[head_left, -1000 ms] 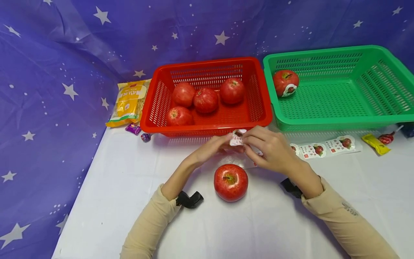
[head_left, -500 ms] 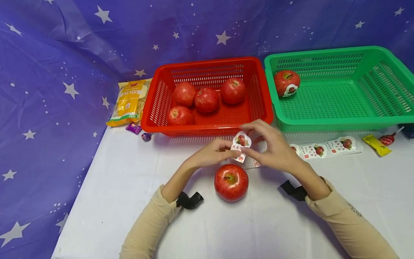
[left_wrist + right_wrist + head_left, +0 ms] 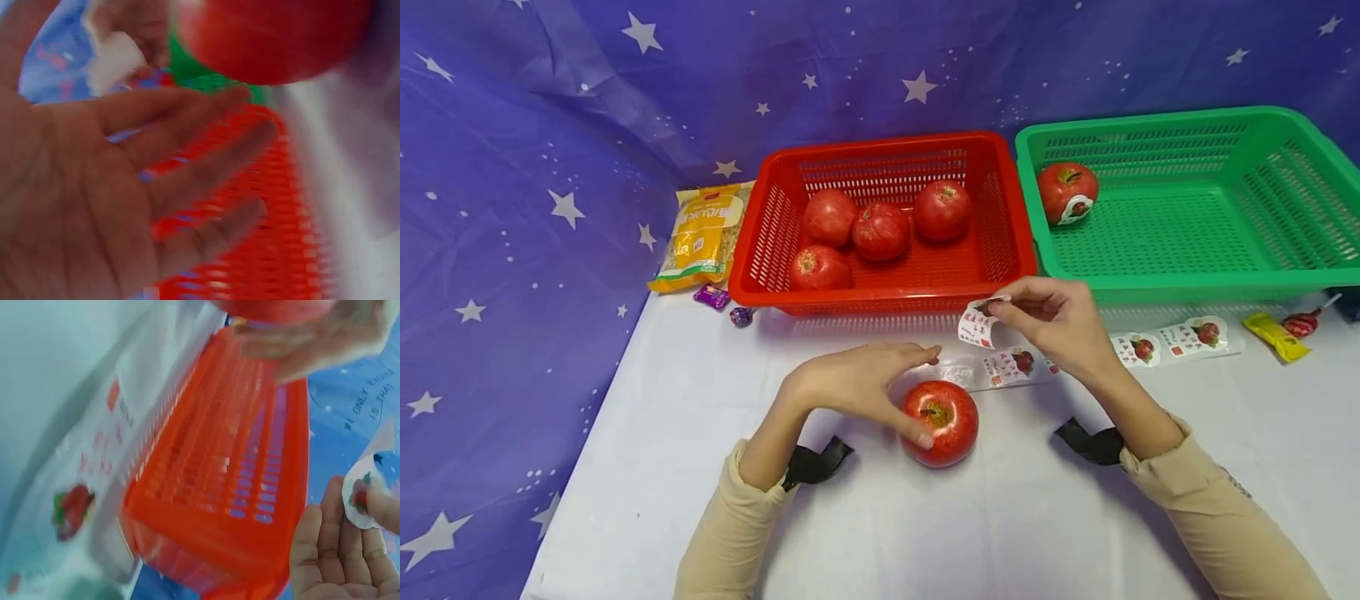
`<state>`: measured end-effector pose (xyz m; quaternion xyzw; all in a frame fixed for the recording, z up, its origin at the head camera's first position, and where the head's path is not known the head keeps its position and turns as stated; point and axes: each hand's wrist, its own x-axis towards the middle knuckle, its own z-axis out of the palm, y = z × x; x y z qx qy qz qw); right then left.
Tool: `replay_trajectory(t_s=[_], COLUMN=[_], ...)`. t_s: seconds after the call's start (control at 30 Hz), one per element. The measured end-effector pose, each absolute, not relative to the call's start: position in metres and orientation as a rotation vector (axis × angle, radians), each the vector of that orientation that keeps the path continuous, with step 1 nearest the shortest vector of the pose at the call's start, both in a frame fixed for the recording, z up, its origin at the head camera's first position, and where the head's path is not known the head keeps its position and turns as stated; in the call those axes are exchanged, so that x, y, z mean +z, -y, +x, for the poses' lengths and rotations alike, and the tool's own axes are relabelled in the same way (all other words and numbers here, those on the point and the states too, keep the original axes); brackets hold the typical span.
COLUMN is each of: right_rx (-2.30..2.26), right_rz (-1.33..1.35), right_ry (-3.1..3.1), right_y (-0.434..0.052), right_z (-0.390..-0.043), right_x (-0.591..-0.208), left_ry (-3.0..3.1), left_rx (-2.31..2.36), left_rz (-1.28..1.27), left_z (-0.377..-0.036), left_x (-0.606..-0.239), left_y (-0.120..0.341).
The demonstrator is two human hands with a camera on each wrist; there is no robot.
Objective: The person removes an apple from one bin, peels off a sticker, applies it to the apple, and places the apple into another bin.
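My right hand (image 3: pixel 1063 329) pinches a white apple-print sticker (image 3: pixel 976 327) between thumb and fingers, above the table near the red basket's front wall. In the right wrist view the sticker (image 3: pixel 354 494) hangs slightly bent from the thumb. A red apple (image 3: pixel 951 427) sits stem up on the white table. Beside it, my left hand (image 3: pixel 846 379) has its fingers extended and thumb over the apple's left side; I cannot tell whether it touches. Behind the apple lies a clear strip of stickers (image 3: pixel 1015 367), partly hidden by my right hand.
At the back left stands a red basket (image 3: pixel 880 300) with several apples. To its right is a green basket (image 3: pixel 1157 225), holding one stickered apple (image 3: pixel 1066 192). A yellow food bag (image 3: pixel 700 237), small candies (image 3: pixel 711 297), a yellow wrapper (image 3: pixel 1276 336) and a lollipop (image 3: pixel 1302 322) lie around.
The sticker has passed from both hands into my right hand alone, which has moved right. My left hand has let go and come down to the apple's left side.
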<state>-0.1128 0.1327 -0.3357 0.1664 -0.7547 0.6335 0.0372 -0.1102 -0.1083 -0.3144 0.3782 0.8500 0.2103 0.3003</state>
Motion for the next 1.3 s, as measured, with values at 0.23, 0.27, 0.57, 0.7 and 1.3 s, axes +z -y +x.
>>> replay_trajectory(t_s=[0.23, 0.27, 0.57, 0.7, 1.3], right_rx=[2.012, 2.03, 1.891, 1.835, 1.312], right_rz=[0.503, 0.539, 0.898, 0.956, 1.022], right_ry=[2.319, 2.311, 2.505, 2.546, 2.455], right_y=[-0.135, -0.134, -0.126, -0.122, -0.109], right_z=[-0.112, -0.112, -0.106, -0.106, -0.105], right_x=[-0.334, -0.335, -0.343, -0.349, -0.361], left_ry=[-2.379, -2.375, -2.247, -2.152, -2.113], left_rx=[0.202, 0.267, 1.108, 1.19, 1.216], left_rz=[1.042, 1.054, 0.898, 0.907, 0.791], left_z=[-0.086, -0.091, -0.144, -0.15, -0.146], left_x=[-0.32, -0.325, -0.353, -0.357, -0.369], left_y=[0.083, 0.082, 0.111, 0.112, 0.097])
